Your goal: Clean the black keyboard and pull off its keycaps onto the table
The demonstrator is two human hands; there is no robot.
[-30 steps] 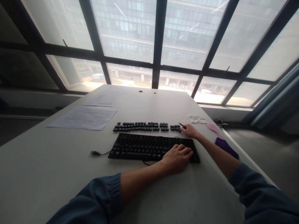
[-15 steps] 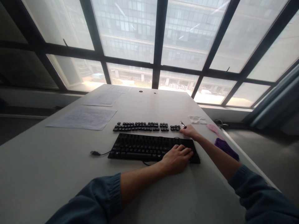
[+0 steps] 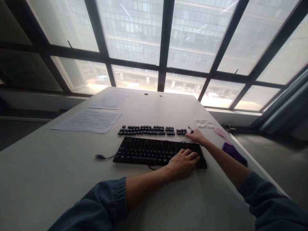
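A black keyboard (image 3: 141, 152) lies across the white table (image 3: 101, 186), its upper rows without keycaps. My left hand (image 3: 184, 163) rests over its right part, fingers spread on the keys. Just behind the keyboard stand rows of loose black keycaps (image 3: 144, 130). At the right end of those rows my right hand (image 3: 196, 136) is closed round a slim dark tool (image 3: 190, 129) with a shiny tip. Whether a keycap is between its fingertips is too small to tell.
Printed papers (image 3: 89, 121) lie at the left. A USB plug (image 3: 99, 156) sits left of the keyboard. Toward the right edge are a crumpled white tissue (image 3: 204, 123) and a pink-handled brush (image 3: 221, 132) with purple bristles (image 3: 234, 154). Windows stand beyond the table.
The view has shifted slightly, so everything appears a little further right. Both hands keep nearly the same places over the keyboard and beside the loose keycaps.
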